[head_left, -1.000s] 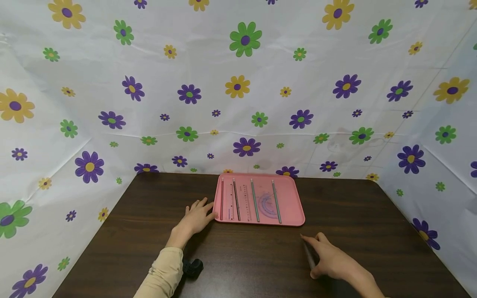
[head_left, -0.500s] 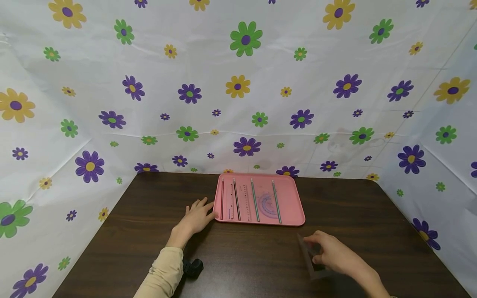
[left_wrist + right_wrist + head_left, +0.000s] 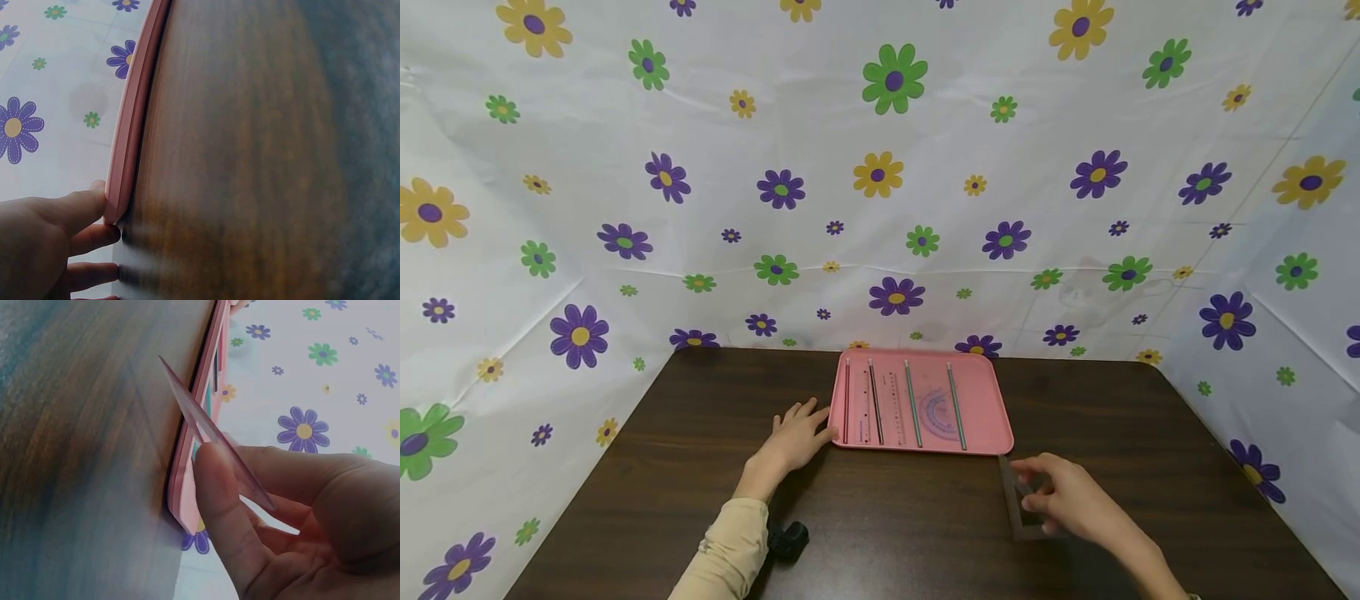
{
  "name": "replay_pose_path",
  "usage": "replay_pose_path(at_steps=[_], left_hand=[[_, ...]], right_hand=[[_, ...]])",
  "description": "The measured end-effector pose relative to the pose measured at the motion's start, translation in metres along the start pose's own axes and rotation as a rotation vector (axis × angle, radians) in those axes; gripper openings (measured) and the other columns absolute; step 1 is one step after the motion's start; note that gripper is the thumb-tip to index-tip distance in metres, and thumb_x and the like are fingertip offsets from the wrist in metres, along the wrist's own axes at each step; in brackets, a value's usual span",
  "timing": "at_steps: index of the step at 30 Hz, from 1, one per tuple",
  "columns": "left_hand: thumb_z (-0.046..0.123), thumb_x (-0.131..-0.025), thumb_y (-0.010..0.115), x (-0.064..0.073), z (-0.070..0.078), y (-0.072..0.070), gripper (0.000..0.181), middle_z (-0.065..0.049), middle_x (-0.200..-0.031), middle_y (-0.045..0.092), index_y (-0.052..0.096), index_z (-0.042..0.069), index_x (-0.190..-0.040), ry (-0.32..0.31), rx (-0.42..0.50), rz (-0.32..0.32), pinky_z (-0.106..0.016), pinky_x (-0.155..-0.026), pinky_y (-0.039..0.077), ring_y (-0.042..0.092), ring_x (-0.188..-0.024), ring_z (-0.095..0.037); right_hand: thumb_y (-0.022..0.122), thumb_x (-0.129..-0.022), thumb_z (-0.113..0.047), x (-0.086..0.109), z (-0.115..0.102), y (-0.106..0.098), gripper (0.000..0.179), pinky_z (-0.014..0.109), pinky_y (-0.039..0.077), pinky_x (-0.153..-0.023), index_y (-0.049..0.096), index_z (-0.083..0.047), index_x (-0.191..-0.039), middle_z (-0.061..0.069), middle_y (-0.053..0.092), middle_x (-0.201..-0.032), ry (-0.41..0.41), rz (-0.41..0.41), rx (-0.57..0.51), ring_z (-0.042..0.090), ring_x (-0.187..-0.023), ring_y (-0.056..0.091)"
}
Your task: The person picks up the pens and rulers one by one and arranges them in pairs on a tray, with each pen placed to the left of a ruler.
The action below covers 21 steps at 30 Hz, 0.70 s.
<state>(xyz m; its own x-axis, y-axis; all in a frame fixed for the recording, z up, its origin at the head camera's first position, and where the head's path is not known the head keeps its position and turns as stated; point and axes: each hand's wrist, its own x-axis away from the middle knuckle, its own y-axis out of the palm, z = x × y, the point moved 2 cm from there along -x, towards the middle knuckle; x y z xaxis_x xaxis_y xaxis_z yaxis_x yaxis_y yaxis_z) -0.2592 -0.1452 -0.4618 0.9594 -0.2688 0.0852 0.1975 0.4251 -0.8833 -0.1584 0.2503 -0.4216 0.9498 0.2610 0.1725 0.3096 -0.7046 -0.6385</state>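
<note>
At the front left corner of a pink tray (image 3: 992,400), my left hand (image 3: 793,437) holds the rim between thumb and index finger; the other fingers spread beside it. In the left wrist view, the thumb overlaps the rim and the index finger sits at the corner. My right hand (image 3: 1063,496) pinches a clear set square (image 3: 1011,504) in front of the tray's right corner. The right wrist view shows this set square (image 3: 200,419) nearly edge-on, tilted, between thumb and fingers. Its far side is hidden behind the hand.
In the tray lie a red pencil (image 3: 847,402), a black pencil (image 3: 876,402), two clear rulers, one of them a ruler (image 3: 895,408) by the green pencil (image 3: 913,403), and a clear protractor (image 3: 936,417) under another green pencil (image 3: 956,404). Flowered cloth (image 3: 820,225) surrounds the dark table (image 3: 887,517).
My right hand has moved forward toward the tray with the set square, which has turned so its frame shows more to the head camera. The left hand and tray have stayed put.
</note>
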Motion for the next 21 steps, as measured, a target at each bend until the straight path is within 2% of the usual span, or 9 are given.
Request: replay_pose_path(at_steps=[8,21], left_hand=[[0.036,-0.102,0.053,0.0,0.001,-0.001,0.053,-0.025,-0.158,0.032,0.049,0.009,-0.147,0.0,0.003,-0.004,-0.076,-0.111,0.015,0.025,-0.146,-0.05],[0.037,-0.102,0.053,0.0,-0.001,0.001,0.053,-0.024,-0.158,0.033,0.049,0.01,-0.147,0.0,0.004,-0.001,-0.076,-0.111,0.015,0.025,-0.146,-0.05]], right_hand=[[0.07,-0.087,0.003,-0.008,-0.007,0.0,0.046,0.029,0.053,-0.048,0.059,0.003,-0.132,0.014,0.061,-0.114,0.058,0.136,-0.008,0.017,-0.068,0.063],[0.067,-0.09,0.0,-0.035,-0.008,-0.005,0.046,0.028,0.052,-0.049,0.057,0.003,-0.135,0.018,0.061,-0.114,0.032,0.209,0.058,0.014,-0.056,0.061]])
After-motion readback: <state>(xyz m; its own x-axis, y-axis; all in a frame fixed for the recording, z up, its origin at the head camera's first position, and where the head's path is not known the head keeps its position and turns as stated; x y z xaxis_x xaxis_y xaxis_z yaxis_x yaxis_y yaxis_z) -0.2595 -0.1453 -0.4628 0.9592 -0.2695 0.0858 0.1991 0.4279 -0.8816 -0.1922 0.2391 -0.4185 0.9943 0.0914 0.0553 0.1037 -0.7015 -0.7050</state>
